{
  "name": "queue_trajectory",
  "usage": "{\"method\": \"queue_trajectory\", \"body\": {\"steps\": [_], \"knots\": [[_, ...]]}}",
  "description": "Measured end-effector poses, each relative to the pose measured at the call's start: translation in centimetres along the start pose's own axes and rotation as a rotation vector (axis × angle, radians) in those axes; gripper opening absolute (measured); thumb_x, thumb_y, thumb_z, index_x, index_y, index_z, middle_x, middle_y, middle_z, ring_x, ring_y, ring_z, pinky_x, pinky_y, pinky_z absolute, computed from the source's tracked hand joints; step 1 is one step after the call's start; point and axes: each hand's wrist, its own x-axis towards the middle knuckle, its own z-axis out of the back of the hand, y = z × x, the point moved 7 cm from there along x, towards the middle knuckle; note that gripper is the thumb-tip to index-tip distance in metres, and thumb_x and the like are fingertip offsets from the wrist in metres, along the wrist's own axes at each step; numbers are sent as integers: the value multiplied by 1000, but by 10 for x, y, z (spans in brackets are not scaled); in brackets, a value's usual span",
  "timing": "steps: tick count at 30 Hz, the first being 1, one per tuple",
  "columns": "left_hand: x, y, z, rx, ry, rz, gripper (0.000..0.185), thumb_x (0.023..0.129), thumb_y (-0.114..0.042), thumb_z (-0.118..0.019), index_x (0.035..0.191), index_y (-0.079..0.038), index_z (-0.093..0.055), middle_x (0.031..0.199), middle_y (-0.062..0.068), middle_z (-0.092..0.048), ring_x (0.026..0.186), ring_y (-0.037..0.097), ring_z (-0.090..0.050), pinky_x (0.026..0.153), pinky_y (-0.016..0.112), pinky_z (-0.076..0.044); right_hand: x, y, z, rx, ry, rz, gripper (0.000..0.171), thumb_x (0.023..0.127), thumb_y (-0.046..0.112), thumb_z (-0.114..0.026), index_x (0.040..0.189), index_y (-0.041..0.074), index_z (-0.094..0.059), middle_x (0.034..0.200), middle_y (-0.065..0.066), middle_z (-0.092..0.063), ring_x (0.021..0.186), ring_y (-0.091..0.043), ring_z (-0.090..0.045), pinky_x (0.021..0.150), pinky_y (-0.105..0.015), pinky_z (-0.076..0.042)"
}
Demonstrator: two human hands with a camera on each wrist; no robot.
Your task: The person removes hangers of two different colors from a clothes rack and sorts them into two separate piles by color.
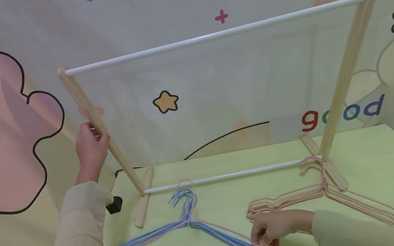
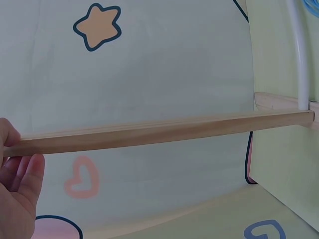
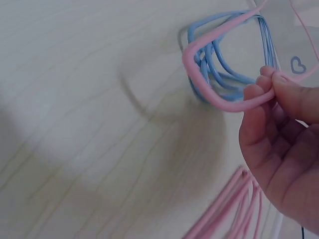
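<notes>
My left hand [image 1: 92, 149] grips the left wooden post [image 1: 122, 161] of a small standing rack, partway up. The left wrist view shows its thumb and fingers [image 2: 31, 181] around the post. Low on the table, my right hand [image 1: 275, 229] pinches a pink clothes hanger [image 3: 229, 106] near one corner, between thumb and fingertips. That hanger lies over a stack of blue hangers [image 1: 222, 238], overlapping them in the head view. Its hook shows just above the blue hooks. Several more pink hangers [image 1: 296, 200] lie at the right, partly behind my right hand and sleeve.
The rack has a white top rod [image 1: 214, 35], a white lower rod [image 1: 235, 174] and a right wooden post [image 1: 346, 71]. Its feet stand on the pale green table [image 1: 389, 153]. A small black object [image 1: 114, 205] sits at the left edge. A printed backdrop hangs behind.
</notes>
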Motion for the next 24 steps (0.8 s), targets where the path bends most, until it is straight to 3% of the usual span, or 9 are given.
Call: {"method": "queue_trajectory", "body": {"steps": [5, 12, 24], "knots": [[-2, 1, 5, 22, -20, -7, 36, 84, -15, -43, 117, 1, -41, 104, 19, -55, 93, 30, -55, 77, 41, -44, -28, 2, 14, -59, -30, 69, 13, 80, -7, -47, 66, -9, -46, 51, -16, -41, 44, 0, -39, 41, -13, -33], [0, 7, 10, 28, -4, 28, 38, 85, -16, -42, 119, 0, -39, 106, 19, -53, 95, 30, -55, 77, 41, -46, -65, 2, 43, -141, -132, 98, 18, 76, -10, -46, 61, -3, -39, 50, -1, -31, 44, 3, -34, 40, -10, -30], [1, 12, 12, 40, -22, 17, 37, 85, -16, -43, 117, 1, -39, 104, 19, -53, 93, 30, -53, 76, 41, -44, -112, -12, 78, -245, -256, 153, 20, 75, -14, -45, 61, 0, -41, 52, -8, -34, 47, 6, -35, 39, -9, -28]]}}
